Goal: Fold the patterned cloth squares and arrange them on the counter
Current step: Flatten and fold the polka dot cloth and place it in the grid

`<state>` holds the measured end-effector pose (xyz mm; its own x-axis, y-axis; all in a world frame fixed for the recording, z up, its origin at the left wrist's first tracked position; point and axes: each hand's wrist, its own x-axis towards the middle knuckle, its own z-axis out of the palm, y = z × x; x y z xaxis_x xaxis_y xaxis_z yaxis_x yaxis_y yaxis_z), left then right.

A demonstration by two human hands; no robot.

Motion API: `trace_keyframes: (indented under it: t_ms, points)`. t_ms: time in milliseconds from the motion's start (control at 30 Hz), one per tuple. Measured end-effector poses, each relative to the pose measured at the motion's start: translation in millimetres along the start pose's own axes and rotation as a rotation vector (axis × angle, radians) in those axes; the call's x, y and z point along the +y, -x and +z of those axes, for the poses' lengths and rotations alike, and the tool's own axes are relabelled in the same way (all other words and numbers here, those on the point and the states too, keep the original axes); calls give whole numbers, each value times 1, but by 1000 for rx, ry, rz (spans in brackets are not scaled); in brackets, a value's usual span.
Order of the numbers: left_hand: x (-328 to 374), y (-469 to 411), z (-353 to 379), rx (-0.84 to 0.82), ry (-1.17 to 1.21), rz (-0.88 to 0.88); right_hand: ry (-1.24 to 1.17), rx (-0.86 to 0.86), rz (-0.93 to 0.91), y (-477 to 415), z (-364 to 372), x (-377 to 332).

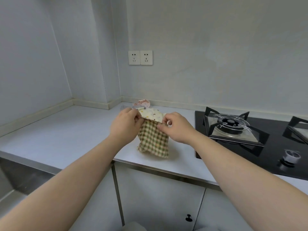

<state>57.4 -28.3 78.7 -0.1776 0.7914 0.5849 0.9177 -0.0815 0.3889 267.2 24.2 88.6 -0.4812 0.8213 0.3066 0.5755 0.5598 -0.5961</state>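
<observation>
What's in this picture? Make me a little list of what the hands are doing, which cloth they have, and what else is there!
left hand: pinches the top left corner of the checked cloth
right hand: pinches its top right corner
checked cloth: hangs from both hands over the counter
spotted cloths: piled behind the hands
gas stove: on the right

You had a soft, woven checked cloth [153, 140] (matt, lightly creased). Your counter [66, 135] looked smooth and matt, edged in brushed metal. The hob [233, 157] was glossy black, glass by its look, and the sink [15, 174] dull steel.
</observation>
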Motion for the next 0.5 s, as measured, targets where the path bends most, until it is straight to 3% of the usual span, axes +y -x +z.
trace_keyframes:
  t_ms: [233,500]
  points:
    - [30,8,-35,-10,-24,-33,232,105,75,25,-41,-24]
    - [42,15,-58,-35,112,65,6,216,94,44,-69,-29]
